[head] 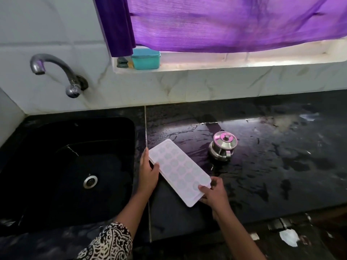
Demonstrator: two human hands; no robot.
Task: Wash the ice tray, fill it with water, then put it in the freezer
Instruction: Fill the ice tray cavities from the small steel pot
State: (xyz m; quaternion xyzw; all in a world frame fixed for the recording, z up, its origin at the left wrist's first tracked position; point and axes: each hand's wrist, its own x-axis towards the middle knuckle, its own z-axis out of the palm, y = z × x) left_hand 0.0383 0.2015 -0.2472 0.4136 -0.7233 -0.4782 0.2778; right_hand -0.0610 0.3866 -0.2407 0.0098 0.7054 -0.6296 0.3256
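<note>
The black stone counter [262, 166] is glossy and wet, so I judge the ice tray [178, 169] may slip from wet fingers when it is carried to the sink [75, 124]. The sink, at the left, is a dark basin with rounded corners. The ice tray, a long flat rectangle of white plastic with rows of round cells, is slanted just right of the sink, on or over the counter; I cannot tell which. A small shiny steel pot [224, 145] stands near its far right side and could be knocked. The left hand [149, 171] grips the tray's left edge; the right hand [214, 192] pinches its near end.
</note>
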